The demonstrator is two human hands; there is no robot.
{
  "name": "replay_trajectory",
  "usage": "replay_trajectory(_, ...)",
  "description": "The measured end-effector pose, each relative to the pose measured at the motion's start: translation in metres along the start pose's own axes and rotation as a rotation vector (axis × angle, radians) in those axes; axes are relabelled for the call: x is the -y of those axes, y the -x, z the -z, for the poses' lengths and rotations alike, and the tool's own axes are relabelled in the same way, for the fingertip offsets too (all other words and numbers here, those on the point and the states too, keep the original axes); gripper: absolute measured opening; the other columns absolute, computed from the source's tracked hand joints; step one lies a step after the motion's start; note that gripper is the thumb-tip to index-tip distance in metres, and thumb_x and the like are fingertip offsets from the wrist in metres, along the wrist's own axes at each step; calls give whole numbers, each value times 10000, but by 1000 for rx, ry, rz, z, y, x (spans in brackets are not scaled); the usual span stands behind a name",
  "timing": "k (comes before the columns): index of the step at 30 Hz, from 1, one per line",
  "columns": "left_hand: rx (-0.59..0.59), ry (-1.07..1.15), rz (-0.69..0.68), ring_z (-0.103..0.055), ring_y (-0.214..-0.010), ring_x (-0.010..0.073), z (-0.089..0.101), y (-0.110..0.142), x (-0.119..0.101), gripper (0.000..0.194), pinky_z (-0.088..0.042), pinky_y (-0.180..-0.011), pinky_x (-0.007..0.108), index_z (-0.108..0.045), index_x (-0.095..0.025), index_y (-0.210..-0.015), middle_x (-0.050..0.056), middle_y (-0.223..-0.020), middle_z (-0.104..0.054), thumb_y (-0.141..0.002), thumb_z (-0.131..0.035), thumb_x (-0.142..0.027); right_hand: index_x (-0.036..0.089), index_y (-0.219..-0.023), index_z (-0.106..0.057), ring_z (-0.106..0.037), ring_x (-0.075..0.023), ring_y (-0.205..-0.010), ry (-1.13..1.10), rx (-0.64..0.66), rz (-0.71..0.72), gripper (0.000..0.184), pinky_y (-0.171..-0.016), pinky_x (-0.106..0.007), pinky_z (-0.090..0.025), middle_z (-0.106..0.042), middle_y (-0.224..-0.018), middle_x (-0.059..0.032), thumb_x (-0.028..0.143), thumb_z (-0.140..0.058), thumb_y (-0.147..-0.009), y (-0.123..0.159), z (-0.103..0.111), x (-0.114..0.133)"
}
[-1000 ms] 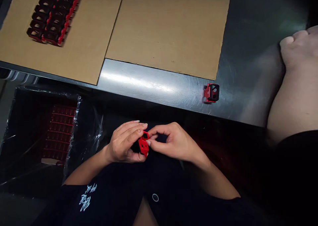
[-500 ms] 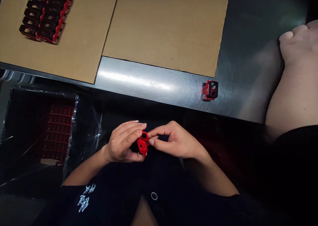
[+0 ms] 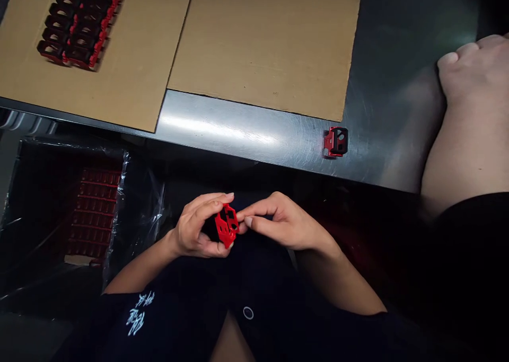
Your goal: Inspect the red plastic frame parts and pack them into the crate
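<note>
My left hand grips a red plastic housing with cut-outs, fingers over its top and thumb underneath, in front of my body. My right hand is closed in a pinch at the housing's right side, thumb and forefinger close together; whatever lies between those fingertips is too small to make out. A similar red and black housing stands on the metal table near its front edge, apart from both hands.
Cardboard sheets cover much of the metal table. Rows of red and black housings stand at the upper left. A plastic-lined box with stacked red parts is at lower left. Another person's arm rests at the right.
The red housing has turned in my left hand, so more of its cut-out face shows. My right fingertips stay beside it. The whole view has shifted slightly.
</note>
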State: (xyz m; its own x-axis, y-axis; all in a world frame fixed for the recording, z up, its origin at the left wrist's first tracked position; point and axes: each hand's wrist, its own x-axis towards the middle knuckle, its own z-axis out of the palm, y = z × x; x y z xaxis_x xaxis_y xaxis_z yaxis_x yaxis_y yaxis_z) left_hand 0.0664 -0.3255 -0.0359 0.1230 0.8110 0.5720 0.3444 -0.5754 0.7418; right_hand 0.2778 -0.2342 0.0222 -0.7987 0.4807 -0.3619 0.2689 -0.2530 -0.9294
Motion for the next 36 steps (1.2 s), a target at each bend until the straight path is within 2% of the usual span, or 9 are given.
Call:
replay_trajectory(2, -18, 230, 176, -651, -1250, 318, -4, 5, -1, 831, -588, -993, 520, -367, -203, -1483, 220, -1386, -620, -774, -791, -297, 158, -1018, -790, -659, -143, -675, -108, -31, -54, 234, -642, -242, -470, -766, -809, -41, 294, -648, -890, -1, -5, -7)
replay_trajectory(4, -21, 447, 305, -592, -1332, 324, -8, 8, -2, 795, -527, -1070, 551, -334, -231, -1474, 228, -1473, -545, -802, -759, -235, 159, -1067, -769, -641, -129, -655, -203, -2, -86, 272, -642, -238, -468, -757, -790, -32, 332, -715, -864, -3, -12, -15)
replay_trajectory(7, 2, 639, 385, -514, -1409, 323, -12, 8, -1, 771, -467, -1124, 578, -316, -285, -1446, 204, -1551, -465, -821, -765, -245, 164, -1058, -752, -652, -126, -698, -329, 54, -93, 307, -682, -238, -489, -756, -831, -29, 337, -806, -810, -6, -24, -21)
replay_trajectory(11, 25, 740, 462, -473, -1442, 324, -16, 8, 2, 743, -427, -1143, 610, -311, -328, -1411, 178, -1580, -429, -834, -777, -300, 169, -944, -742, -667, -125, -725, -394, -16, -93, 276, -714, -238, -521, -742, -824, -14, 280, -885, -736, -8, -30, -20)
replay_trajectory(14, 9, 779, 485, -473, -1441, 320, -19, 9, 3, 742, -425, -1146, 610, -322, -342, -1403, 159, -1581, -423, -827, -782, -270, 173, -929, -734, -675, -128, -734, -375, -37, -70, 255, -727, -247, -539, -742, -837, -20, 284, -878, -751, -9, -27, -19)
replay_trajectory(19, -17, 805, 491, -554, -1359, 294, -19, 12, 4, 776, -503, -1088, 561, -319, -360, -1436, 146, -1549, -444, -824, -782, -247, 183, -931, -718, -679, -129, -750, -377, -44, -49, 246, -739, -256, -555, -725, -851, -16, 288, -869, -767, -12, -26, -26)
replay_trajectory(28, 37, 620, 380, -614, -1291, 276, -18, 8, 8, 807, -554, -1042, 521, -252, -344, -1512, 169, -1505, -487, -861, -708, -201, 192, -930, -723, -674, -122, -765, -551, -24, -86, 281, -764, -263, -561, -703, -891, -11, 281, -897, -728, -14, -24, -40)
replay_trajectory(32, 56, 551, 382, -622, -1283, 296, -18, 8, 9, 821, -560, -1033, 533, -252, -320, -1517, 192, -1481, -510, -853, -727, -233, 178, -935, -731, -682, -129, -749, -605, -9, -121, 323, -756, -267, -558, -726, -853, -20, 316, -912, -705, -14, -23, -47)
replay_trajectory(36, 22, 483, 383, -645, -1243, 287, -19, 9, 8, 837, -576, -1015, 502, -284, -279, -1504, 196, -1429, -553, -814, -748, -184, 173, -955, -740, -686, -107, -748, -662, 18, -104, 330, -748, -223, -533, -739, -837, -13, 315, -914, -714, -17, -23, -54)
